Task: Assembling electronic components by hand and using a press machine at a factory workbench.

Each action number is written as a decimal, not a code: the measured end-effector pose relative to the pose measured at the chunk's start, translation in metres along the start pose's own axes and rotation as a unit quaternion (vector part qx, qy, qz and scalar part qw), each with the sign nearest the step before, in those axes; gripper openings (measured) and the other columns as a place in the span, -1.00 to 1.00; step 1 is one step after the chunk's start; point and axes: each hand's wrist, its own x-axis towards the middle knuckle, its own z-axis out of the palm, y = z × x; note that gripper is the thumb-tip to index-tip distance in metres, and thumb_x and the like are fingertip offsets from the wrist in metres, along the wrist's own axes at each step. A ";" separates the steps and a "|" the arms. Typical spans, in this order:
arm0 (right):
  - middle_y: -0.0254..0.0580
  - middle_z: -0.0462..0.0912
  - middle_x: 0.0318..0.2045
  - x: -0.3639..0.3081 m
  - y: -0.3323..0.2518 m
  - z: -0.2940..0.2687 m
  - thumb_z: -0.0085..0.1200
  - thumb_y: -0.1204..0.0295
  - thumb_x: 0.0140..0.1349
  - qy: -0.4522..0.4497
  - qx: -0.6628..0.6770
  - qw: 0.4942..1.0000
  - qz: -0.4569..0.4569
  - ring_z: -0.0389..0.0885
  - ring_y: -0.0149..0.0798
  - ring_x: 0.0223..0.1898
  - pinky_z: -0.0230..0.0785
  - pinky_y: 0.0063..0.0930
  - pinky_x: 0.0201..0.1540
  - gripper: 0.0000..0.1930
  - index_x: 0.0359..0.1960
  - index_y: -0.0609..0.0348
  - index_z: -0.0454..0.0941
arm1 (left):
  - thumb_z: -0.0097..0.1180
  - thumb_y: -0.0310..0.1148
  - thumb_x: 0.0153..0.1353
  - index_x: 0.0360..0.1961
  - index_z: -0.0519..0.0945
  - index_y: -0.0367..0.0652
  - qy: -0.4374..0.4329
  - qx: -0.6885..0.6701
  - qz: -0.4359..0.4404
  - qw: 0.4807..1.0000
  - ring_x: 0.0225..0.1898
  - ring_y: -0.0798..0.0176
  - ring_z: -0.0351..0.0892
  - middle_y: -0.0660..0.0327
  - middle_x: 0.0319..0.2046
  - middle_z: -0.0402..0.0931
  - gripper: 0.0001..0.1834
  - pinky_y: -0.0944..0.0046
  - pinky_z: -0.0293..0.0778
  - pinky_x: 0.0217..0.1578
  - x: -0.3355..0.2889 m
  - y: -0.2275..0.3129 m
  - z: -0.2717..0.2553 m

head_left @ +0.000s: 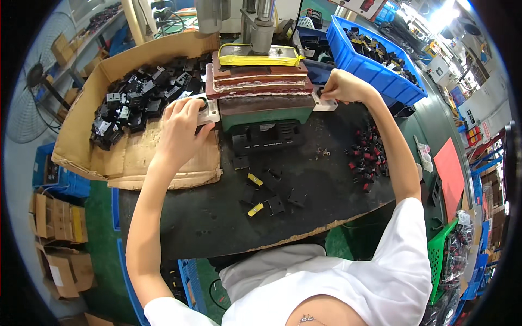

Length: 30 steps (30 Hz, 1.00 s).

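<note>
White shirt [337,288] cloth lies nearest, below the near edge of a dark table [187,228]. On the table's near middle are small black parts [275,205] and two yellow pieces [255,209], with a long black case [266,137] beyond them. To the right lies a pile of red and black bits [368,155]; to the left, a cardboard box [128,174] holds black housings [142,95].

Farther off, a pale block [211,115] flanks the press [263,111] on the left and another pale block [326,105] on the right. The left hand [182,122] rests over the left one, thumb and fingers apart. The right hand [346,87] has curled fingers at the black button [319,92] on the other; I cannot tell whether they grip it. Far right stands a blue bin [375,68].
</note>
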 end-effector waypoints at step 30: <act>-0.03 0.34 0.04 0.081 -0.077 0.027 -0.13 0.12 0.26 0.180 -0.077 0.954 -0.226 0.31 -0.06 0.08 0.15 -0.30 0.12 -0.55 0.09 0.11 0.33 | 0.13 -0.42 0.03 0.01 0.32 -0.21 0.149 -0.210 -0.100 0.961 0.01 0.10 0.35 0.10 -0.03 0.33 -0.52 0.17 0.27 -0.03 -0.001 -0.007 -0.011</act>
